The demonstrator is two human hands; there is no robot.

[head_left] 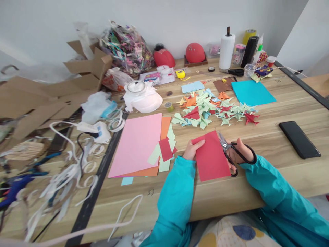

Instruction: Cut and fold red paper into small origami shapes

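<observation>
1. Paper in hand: pinched 1 red sheet [212, 156] by its far left corner with the left hand [191, 151], thumb on top, near the middle of the table's [267, 140] near edge.
2. Curled the right hand [241, 146] round the handles of 1 pair of black-handled scissors [225, 145], thumb and fingers through the loops, blades pointing far along the red sheet's right edge. Could not make out the depth of any cut.
3. Judged the work as well advanced: had a broad heap of folded paper shapes [203, 103], mostly pale green with some orange, red and blue, just beyond the red sheet. Could not count them reliably.
4. Counted also as done, by judgement: cut pieces such as 1 red rectangle [166, 149] over pale green slips [164, 165], scattered on and beside the right side of the pink sheet [138, 144].
5. Left uncut, seemingly: most of the red sheet, the pink sheet, the orange sheet [153, 171] beneath it, and the turquoise sheet [253, 92] at far right.
6. Found at far left 1 clear bag [127, 51] stuffed with many-coloured scraps, beside 1 open cardboard box [82, 84]; made out some clear plastic in the box, nothing deeper.
7. Found at far right 1 clear round tub [250, 70], contents unclear, and 1 pink-lidded box [239, 53] with contents too small to name.
</observation>
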